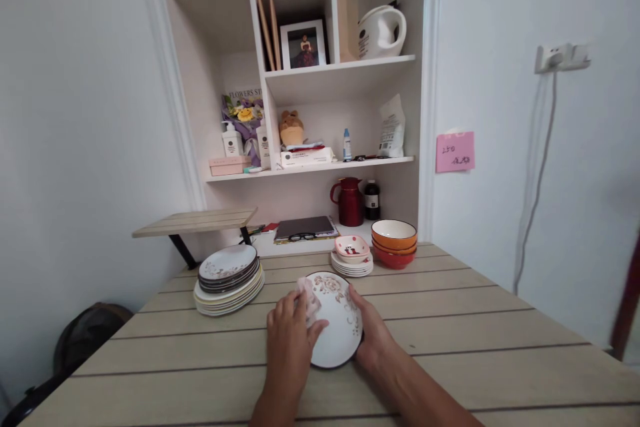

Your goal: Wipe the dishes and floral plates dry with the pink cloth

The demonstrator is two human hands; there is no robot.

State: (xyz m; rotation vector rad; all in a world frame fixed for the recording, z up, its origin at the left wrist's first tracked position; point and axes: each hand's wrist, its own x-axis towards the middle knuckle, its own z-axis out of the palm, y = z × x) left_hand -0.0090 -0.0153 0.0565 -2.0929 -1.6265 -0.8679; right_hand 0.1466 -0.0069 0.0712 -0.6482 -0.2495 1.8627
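Observation:
A round white plate point(333, 337) with a brown flower pattern and a dark rim is tilted up over the table, facing me. Around its right edge is my right hand point(374, 332), thumb on the front and fingers behind. My left hand point(291, 332) presses a crumpled pale pink cloth point(310, 303) against the plate's left side, its fingers closed over the cloth. Part of the cloth is hidden under those fingers. To the left stands a stack of plates point(229, 280), with brown-patterned ones on top of yellow-rimmed white ones.
Behind the plate sit a small square dish point(353, 248) on stacked white saucers point(352, 268) and several nested orange and red bowls point(394, 245). A raised wooden shelf point(197, 221) overhangs the table's back left. A red jug point(349, 203) and a laptop point(306, 227) occupy the alcove.

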